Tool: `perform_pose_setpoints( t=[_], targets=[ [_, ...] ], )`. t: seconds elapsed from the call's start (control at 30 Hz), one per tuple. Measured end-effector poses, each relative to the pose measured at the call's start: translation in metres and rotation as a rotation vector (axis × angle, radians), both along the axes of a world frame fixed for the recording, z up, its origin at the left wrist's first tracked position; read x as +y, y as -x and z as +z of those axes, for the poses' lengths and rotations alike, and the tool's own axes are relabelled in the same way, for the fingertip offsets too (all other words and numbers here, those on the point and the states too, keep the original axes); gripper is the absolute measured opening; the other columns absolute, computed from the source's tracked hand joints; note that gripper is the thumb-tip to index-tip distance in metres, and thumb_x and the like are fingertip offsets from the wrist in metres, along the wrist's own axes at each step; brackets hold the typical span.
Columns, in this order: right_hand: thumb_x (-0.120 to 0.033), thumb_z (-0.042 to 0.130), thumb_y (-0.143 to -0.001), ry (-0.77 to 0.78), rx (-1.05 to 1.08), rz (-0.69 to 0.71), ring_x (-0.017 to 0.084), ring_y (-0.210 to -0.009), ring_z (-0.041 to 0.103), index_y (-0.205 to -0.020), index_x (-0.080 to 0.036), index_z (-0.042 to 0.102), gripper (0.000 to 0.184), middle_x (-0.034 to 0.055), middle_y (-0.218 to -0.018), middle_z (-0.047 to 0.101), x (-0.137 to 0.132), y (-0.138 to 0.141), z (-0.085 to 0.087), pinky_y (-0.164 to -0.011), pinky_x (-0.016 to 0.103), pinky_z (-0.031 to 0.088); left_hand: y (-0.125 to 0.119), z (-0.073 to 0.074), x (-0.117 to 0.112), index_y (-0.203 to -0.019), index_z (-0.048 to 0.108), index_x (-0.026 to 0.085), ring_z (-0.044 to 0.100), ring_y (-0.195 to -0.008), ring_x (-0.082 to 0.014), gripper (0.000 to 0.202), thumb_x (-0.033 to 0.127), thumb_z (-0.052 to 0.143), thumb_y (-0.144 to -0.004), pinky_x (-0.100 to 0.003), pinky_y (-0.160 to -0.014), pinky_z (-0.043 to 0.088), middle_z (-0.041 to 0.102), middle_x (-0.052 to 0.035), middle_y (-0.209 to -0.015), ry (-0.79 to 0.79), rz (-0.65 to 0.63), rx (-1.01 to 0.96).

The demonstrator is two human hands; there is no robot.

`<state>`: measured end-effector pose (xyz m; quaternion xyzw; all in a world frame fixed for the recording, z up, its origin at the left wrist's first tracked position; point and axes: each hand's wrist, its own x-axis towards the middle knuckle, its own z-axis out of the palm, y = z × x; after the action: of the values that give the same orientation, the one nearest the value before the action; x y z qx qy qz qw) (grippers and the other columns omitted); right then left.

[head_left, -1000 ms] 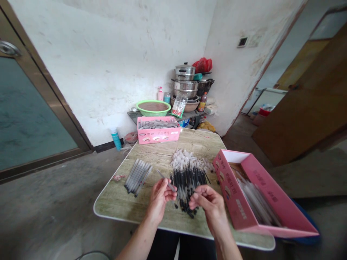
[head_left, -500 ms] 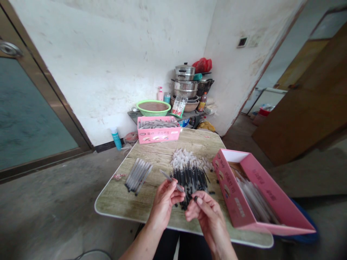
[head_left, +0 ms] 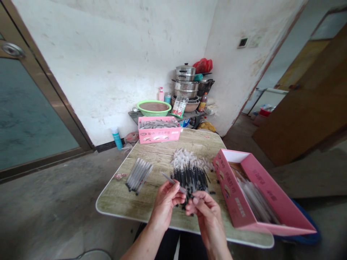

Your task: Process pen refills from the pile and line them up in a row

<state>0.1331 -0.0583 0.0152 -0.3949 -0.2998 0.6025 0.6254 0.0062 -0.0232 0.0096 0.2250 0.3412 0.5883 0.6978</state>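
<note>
My left hand (head_left: 168,196) is closed around a pen (head_left: 169,177) with a translucent barrel, its tip pointing up and left. Close beside its lower end, my right hand (head_left: 204,206) pinches a small black piece, probably an end plug, mostly hidden by the fingers. Behind both hands lies a pile of black pen refills (head_left: 192,178) on the table (head_left: 159,155). Whitish translucent caps (head_left: 185,158) are heaped at the pile's far side. Left of my hands, several assembled-looking pens (head_left: 139,175) lie side by side, dark ends toward me.
An open pink box (head_left: 230,195) at the right holds clear barrels (head_left: 257,202). Another pink box (head_left: 159,135), full of pens, stands at the table's far edge. Beyond are a green basin (head_left: 154,112) and stacked pots (head_left: 186,85) by the wall.
My right hand has turned slightly and its fingers have closed more over the black piece, near the pen's end. My left hand keeps hold of the pen, almost unmoved.
</note>
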Motion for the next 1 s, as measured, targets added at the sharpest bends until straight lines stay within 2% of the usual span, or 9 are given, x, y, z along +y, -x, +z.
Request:
perform_pose_setpoints(
  t=[0.1,0.27,0.67,0.87,1.0],
  targets=[
    [-0.028,0.076,-0.07,-0.043,-0.094,-0.057,0.018,-0.057,0.065,-0.082,-0.016,0.065,0.02,0.0027,-0.067,0.068,0.0,0.005,-0.001,-0.056,0.03,0.054,-0.001,-0.001,0.0,-0.088,0.061,0.012,0.063,-0.054,-0.0122,0.034,0.032,0.078,-0.065,-0.021,-0.05,0.05,0.069,-0.0046,-0.07,0.0,0.009,0.004],
    [-0.03,0.074,-0.072,-0.073,-0.207,-0.088,0.018,-0.056,0.064,-0.081,-0.015,0.065,0.019,0.0024,-0.065,0.067,0.003,0.009,-0.002,-0.054,0.029,0.054,-0.002,-0.003,0.0,-0.088,0.061,0.014,0.06,-0.053,-0.0106,0.03,0.031,0.076,-0.068,-0.02,-0.048,0.047,0.066,-0.0018,-0.069,-0.02,0.017,0.012],
    [-0.031,0.074,-0.072,-0.065,-0.223,-0.098,0.017,-0.055,0.063,-0.078,-0.017,0.064,0.018,0.0018,-0.063,0.067,0.004,0.012,-0.001,-0.051,0.027,0.052,-0.003,-0.002,-0.001,-0.087,0.062,0.015,0.059,-0.056,-0.0124,0.026,0.034,0.073,-0.072,-0.021,-0.05,0.046,0.064,-0.0018,-0.067,-0.084,0.031,0.121],
    [-0.03,0.073,-0.074,-0.089,-0.209,-0.065,0.019,-0.057,0.065,-0.082,-0.016,0.063,0.019,0.0033,-0.066,0.068,0.005,0.011,-0.003,-0.052,0.029,0.053,-0.002,-0.002,-0.002,-0.088,0.061,0.015,0.053,-0.052,-0.0094,0.023,0.033,0.07,-0.076,-0.018,-0.046,0.04,0.061,0.0007,-0.063,-0.105,0.013,0.137],
    [-0.033,0.073,-0.073,-0.072,-0.276,-0.085,0.019,-0.054,0.064,-0.078,-0.016,0.061,0.022,0.0031,-0.062,0.067,0.005,0.009,-0.007,-0.049,0.029,0.052,-0.002,-0.001,-0.002,-0.089,0.06,0.015,0.053,-0.053,-0.0091,0.021,0.032,0.068,-0.077,-0.018,-0.046,0.039,0.062,-0.0002,-0.067,-0.122,0.02,0.16]
  ],
)
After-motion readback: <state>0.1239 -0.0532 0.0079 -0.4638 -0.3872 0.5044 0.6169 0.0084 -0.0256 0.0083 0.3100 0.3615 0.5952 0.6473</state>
